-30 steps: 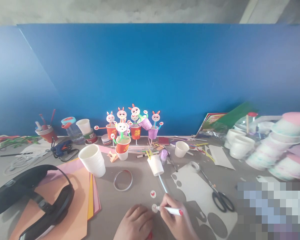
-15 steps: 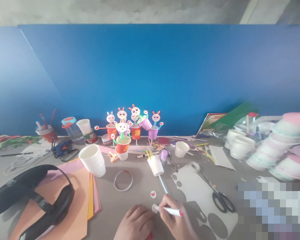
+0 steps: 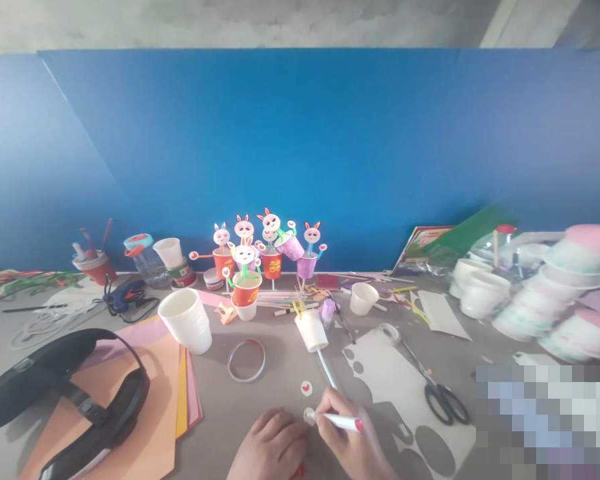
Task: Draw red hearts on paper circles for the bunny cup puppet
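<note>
Drawing on a little paper circle (image 3: 309, 416) with a white pen (image 3: 337, 421).

The right hand (image 3: 353, 447) has its grip closed around the pen. The pen lies almost flat, running side to side, with its tip pointing left onto the paper circle and its red end out to the right. The circle lies flat on the gray counter (image 3: 275, 393), just left of the right hand and between the two hands. The left hand (image 3: 270, 447) rests curled on the counter with its fingertips right beside the circle. I cannot tell if its grip holds anything. A second circle with a red heart (image 3: 306, 387) lies a little farther back. Beyond it, a white cup on a straw (image 3: 311, 330) lies tipped over. Scissors (image 3: 443, 400) lie off to the right.
</note>
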The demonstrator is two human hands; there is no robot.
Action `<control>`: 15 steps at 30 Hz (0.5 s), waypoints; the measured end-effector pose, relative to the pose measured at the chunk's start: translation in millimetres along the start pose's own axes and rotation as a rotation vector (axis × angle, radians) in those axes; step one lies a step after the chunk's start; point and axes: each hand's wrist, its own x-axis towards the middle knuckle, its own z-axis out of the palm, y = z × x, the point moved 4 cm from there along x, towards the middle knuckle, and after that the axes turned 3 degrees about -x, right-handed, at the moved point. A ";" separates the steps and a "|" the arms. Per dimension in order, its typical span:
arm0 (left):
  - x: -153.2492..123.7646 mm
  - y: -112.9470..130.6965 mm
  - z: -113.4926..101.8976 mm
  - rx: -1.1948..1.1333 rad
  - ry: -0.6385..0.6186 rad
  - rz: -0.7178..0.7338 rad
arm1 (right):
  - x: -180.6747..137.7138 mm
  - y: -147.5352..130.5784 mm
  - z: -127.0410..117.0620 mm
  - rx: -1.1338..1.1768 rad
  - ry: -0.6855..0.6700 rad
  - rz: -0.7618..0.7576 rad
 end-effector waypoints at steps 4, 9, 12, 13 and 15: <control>1.9 -0.7 -2.5 -0.003 0.062 -0.004 | 0.0 2.2 0.3 0.002 0.015 0.002; 0.2 -0.5 0.2 -0.011 -0.026 0.024 | -0.6 3.2 1.2 -0.006 0.012 -0.003; -1.4 -0.9 0.6 -0.024 -0.004 0.009 | -0.5 3.8 2.0 -0.010 0.011 -0.002; -1.6 -0.9 1.0 -0.025 0.000 0.006 | -0.4 4.1 2.3 -0.010 0.011 -0.001; -1.3 -1.0 0.9 -0.024 0.012 -0.001 | -0.1 4.5 3.0 -0.009 0.006 0.001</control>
